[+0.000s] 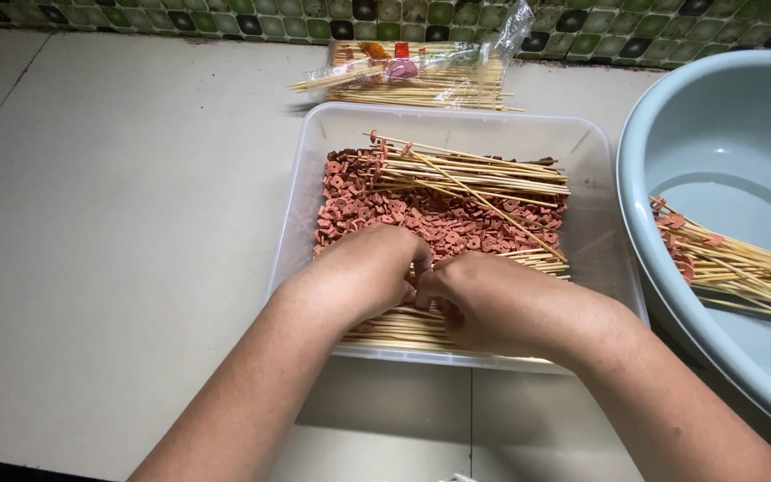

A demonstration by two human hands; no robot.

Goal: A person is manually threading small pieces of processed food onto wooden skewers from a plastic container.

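Note:
A clear plastic tub on the tiled counter holds several bamboo skewers and a heap of small reddish-brown sausage slices. Both my hands are inside its near end. My left hand and my right hand meet fingertip to fingertip over a bundle of skewers near the front wall. The fingers are curled and pinched together; what they hold is hidden beneath them.
A pale blue basin at the right holds skewers threaded with sausage slices. An opened plastic pack of bamboo skewers lies behind the tub against a green mosaic wall.

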